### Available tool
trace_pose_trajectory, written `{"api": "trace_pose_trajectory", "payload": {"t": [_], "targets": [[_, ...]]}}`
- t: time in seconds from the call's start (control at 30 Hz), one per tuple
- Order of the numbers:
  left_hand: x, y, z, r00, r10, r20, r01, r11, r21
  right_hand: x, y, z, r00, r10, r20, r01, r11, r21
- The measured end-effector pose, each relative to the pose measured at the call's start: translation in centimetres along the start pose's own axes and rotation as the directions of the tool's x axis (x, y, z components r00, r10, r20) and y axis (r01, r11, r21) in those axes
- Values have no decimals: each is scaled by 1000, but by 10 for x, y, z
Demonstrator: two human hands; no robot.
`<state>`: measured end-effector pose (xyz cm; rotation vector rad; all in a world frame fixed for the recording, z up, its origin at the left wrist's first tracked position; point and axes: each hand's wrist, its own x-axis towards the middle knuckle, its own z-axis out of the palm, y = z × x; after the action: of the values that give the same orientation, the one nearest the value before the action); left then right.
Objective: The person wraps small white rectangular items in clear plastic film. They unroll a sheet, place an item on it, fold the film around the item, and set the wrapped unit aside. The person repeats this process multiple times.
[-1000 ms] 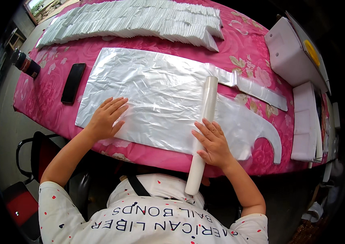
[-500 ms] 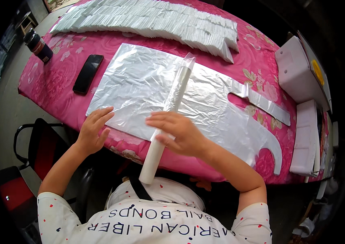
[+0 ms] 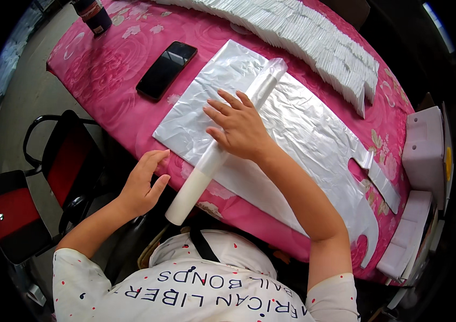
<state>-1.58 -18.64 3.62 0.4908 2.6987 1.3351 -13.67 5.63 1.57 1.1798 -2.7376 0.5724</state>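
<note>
A sheet of thin silvery-white plastic, apron-shaped (image 3: 308,134), lies flat, its two strap ends at the right. Across its left part rests a long white tube (image 3: 190,196) with translucent film around its upper length; the tube's near end juts past the table edge. My right hand (image 3: 238,129) is spread over the tube, palm down, fingers apart; whether the palm presses on it is hidden. My left hand (image 3: 144,182) hovers by the table's near edge, left of the tube, fingers loosely apart and holding nothing.
A long row of folded white plastic packs (image 3: 314,43) lines the far side. A black phone (image 3: 166,71) and a dark jar (image 3: 93,16) are at the left on the pink flowered tablecloth (image 3: 104,75). White foam boxes (image 3: 424,145) stand at right; red-and-black chairs (image 3: 72,161) at left.
The view has turned, so the table appears rotated. The tube has shifted left across the sheet. My right hand has moved farther up along the tube and spread its fingers.
</note>
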Motion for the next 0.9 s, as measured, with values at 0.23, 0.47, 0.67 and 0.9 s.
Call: {"api": "trace_pose_trajectory", "payload": {"t": [0.23, 0.47, 0.67, 0.9], "targets": [[3, 12, 15, 979, -205, -15, 203, 956, 213, 80, -32, 37, 828, 352, -437, -340, 934, 109], [-11, 15, 13, 846, -291, 447, 530, 552, -643, 34, -43, 35, 542, 794, -275, -91, 381, 920], [-2, 50, 25, 691, 241, 681, 683, 88, -725, -15, -53, -38, 904, 408, -124, 326, -475, 817], [17, 105, 58, 823, -150, 547, 449, 761, -468, -75, -54, -89, 784, 620, 16, -12, -10, 1000]]}}
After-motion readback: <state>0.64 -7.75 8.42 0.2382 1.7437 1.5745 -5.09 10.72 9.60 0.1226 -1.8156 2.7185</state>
